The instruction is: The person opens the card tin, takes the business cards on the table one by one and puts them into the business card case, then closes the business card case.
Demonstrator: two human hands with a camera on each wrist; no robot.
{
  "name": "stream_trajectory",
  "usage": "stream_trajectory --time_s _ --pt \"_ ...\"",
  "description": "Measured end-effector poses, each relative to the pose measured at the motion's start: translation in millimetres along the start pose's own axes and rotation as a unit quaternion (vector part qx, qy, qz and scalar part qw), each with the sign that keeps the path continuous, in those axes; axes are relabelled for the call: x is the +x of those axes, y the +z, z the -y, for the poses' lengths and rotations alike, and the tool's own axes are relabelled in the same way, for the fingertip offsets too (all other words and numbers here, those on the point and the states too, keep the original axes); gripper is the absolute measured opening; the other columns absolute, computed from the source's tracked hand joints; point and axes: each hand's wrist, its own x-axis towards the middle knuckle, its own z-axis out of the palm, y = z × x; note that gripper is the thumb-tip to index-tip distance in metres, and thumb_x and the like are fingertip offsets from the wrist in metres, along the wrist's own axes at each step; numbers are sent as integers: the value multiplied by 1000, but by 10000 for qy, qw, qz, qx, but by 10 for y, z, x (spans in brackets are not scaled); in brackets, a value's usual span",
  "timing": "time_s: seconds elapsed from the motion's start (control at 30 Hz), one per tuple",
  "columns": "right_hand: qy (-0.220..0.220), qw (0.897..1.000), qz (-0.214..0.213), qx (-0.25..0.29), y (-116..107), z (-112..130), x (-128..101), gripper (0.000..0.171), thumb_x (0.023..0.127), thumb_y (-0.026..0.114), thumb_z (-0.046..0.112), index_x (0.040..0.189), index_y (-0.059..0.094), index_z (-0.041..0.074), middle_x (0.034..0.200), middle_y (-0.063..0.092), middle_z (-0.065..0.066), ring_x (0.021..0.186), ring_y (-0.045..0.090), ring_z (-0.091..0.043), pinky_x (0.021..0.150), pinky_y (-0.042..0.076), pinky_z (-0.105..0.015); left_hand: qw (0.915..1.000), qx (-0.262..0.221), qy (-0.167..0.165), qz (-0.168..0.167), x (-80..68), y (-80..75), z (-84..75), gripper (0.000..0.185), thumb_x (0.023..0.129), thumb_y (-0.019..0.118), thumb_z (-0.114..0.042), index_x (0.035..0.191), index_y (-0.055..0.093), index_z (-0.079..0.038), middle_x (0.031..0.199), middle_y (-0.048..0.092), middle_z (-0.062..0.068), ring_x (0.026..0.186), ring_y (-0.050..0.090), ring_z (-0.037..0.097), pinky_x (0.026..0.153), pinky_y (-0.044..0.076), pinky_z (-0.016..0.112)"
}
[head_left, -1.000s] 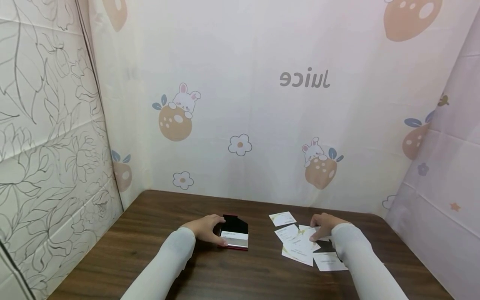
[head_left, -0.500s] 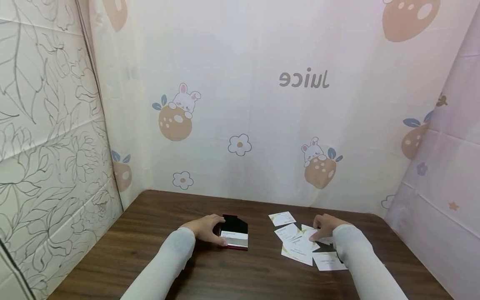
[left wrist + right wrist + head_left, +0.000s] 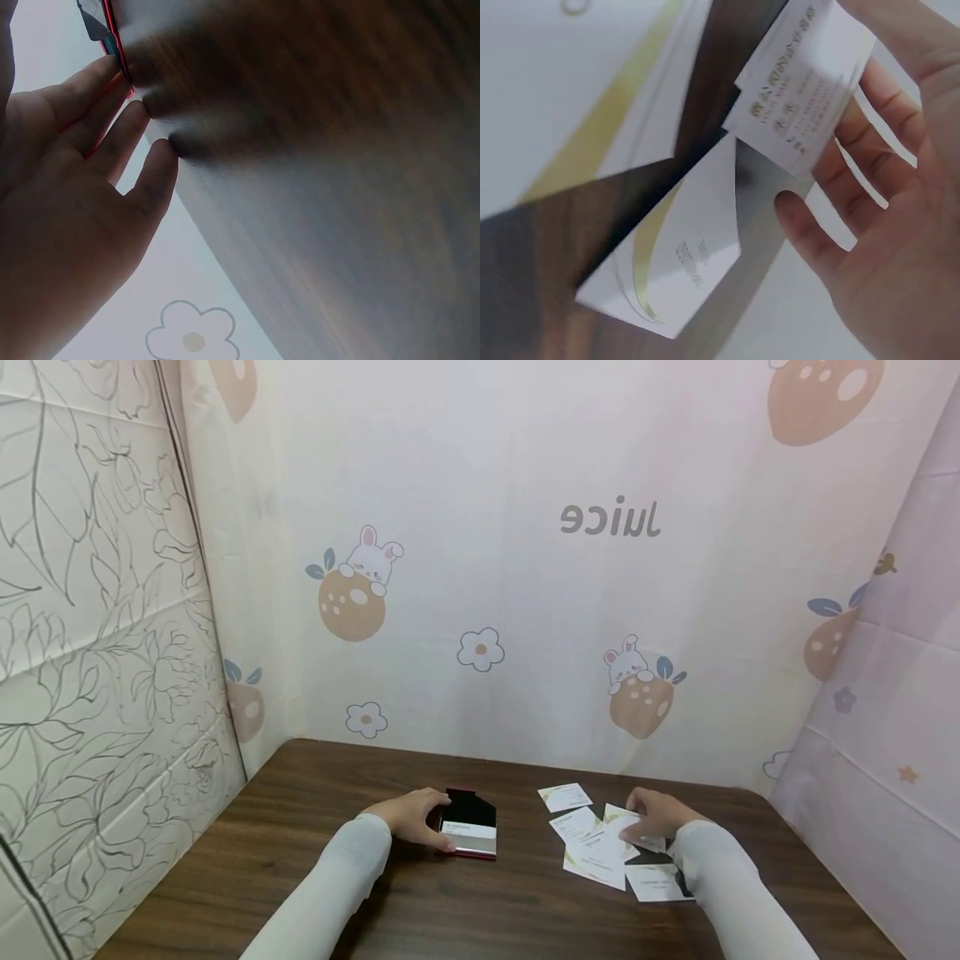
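Observation:
An open black card case (image 3: pixel 471 828) with a red rim lies on the brown table (image 3: pixel 300 835), a white card lying in its near half. My left hand (image 3: pixel 441 818) grips the case's left side, thumb near and fingers far. In the left wrist view the fingertips (image 3: pixel 154 101) press at the red edge of the case (image 3: pixel 111 37). Right of the case, white business cards (image 3: pixel 596 856) are spread in a loose overlapping pile. My right hand (image 3: pixel 639 827) is on the pile. In the right wrist view its fingers (image 3: pixel 832 225) hold one printed card (image 3: pixel 802 90), lifted above another card (image 3: pixel 682 255).
One card (image 3: pixel 565 797) lies apart at the far side of the pile and another (image 3: pixel 658 883) near my right sleeve. Curtains with printed fruit and rabbits close in the table at the back (image 3: pixel 480 610), left and right. Bare wood (image 3: pixel 247 868) lies left of the case.
My right hand has shifted slightly on the card pile, and the cards under it have moved a little. The left hand and the case have stayed in place.

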Motion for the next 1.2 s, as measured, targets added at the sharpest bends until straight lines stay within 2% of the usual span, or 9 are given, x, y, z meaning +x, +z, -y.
stream_trajectory --time_s 0.3,0.4,0.6,0.83,1.07,1.2 --pt "161 9986 -416 297 47 -99 -32 50 76 88 38 107 62 9 104 65 -10 95 61 -30 86 48 -57 10000 -12 -15 6 0 0 -5 83 79 80 -53 144 51 -10 147 47 10 135 44 27 108 39 50" --pt "141 9976 -533 411 27 -95 -40 38 83 83 30 106 62 8 103 65 -10 94 61 -30 85 49 -56 10000 22 -7 -19 0 -6 0 83 79 81 -53 143 51 -9 147 47 11 135 44 28 108 39 50" --pt "-61 9961 -636 609 -30 -47 -72 10 95 65 12 104 65 6 93 64 -5 87 60 -24 80 50 -53 10000 20 -56 16 7 3 2 84 79 80 -54 144 51 -10 147 47 10 136 44 28 108 39 50" --pt "-292 9955 -598 680 -80 9 -108 9 97 59 7 103 65 5 92 63 -5 86 58 -23 80 49 -51 10000 14 -36 24 14 9 6 84 79 80 -55 145 51 -10 148 47 10 136 44 28 108 39 50" --pt "-276 9929 -471 1060 -124 108 -129 9 99 57 7 104 64 5 92 61 -5 86 56 -22 78 48 -45 10000 51 23 -2 28 27 25 85 79 80 -54 145 50 -9 147 47 10 136 44 27 107 40 48" --pt "-462 9908 -446 1189 -153 222 -134 8 99 57 6 105 63 4 93 61 -5 86 56 -23 79 48 -45 10000 77 0 -25 32 32 26 85 79 80 -54 145 51 -9 147 47 10 136 44 27 107 40 48"
